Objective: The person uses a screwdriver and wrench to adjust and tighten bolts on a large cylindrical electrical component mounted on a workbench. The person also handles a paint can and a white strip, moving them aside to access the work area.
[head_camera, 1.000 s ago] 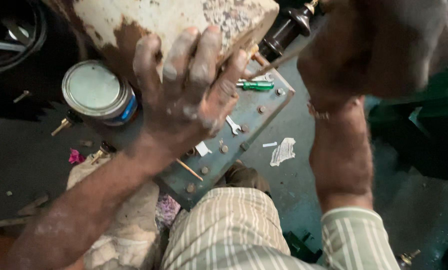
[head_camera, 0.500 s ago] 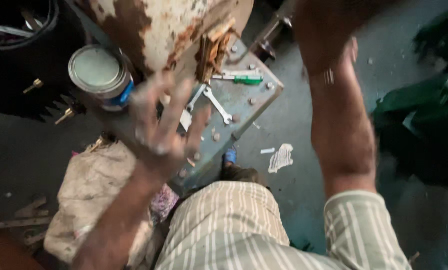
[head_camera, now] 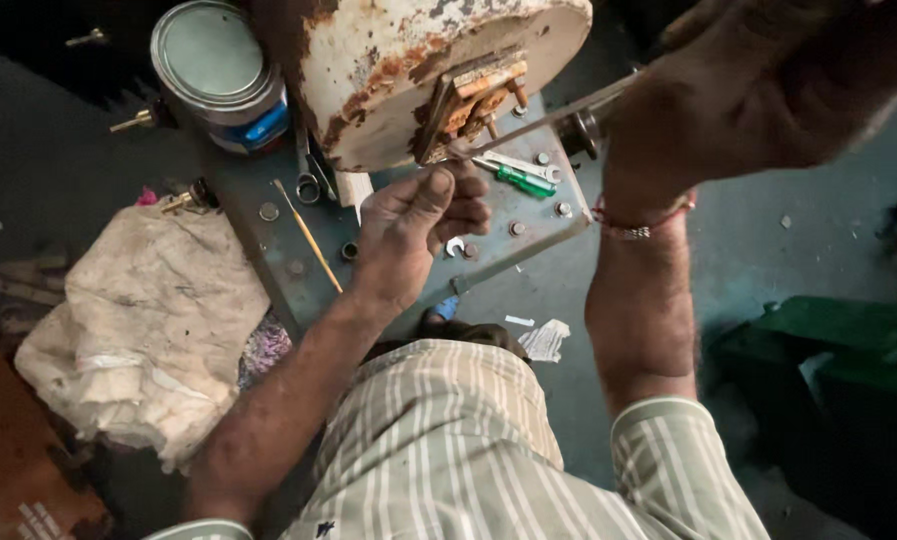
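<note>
Rusty white cylinder (head_camera: 388,70) resting on blue-grey metal plate (head_camera: 278,250), left hand (head_camera: 413,235) curled loosely just below its rusted bracket (head_camera: 473,100), right hand (head_camera: 758,85) closed around thin metal rod (head_camera: 553,118) reaching the bracket, green screwdriver (head_camera: 523,181) beside.

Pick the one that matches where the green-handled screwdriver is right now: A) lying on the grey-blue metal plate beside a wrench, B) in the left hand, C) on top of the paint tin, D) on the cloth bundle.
A: the green-handled screwdriver lies flat on the metal plate, next to a wrench, just right of the left hand, which does not hold it.
</note>
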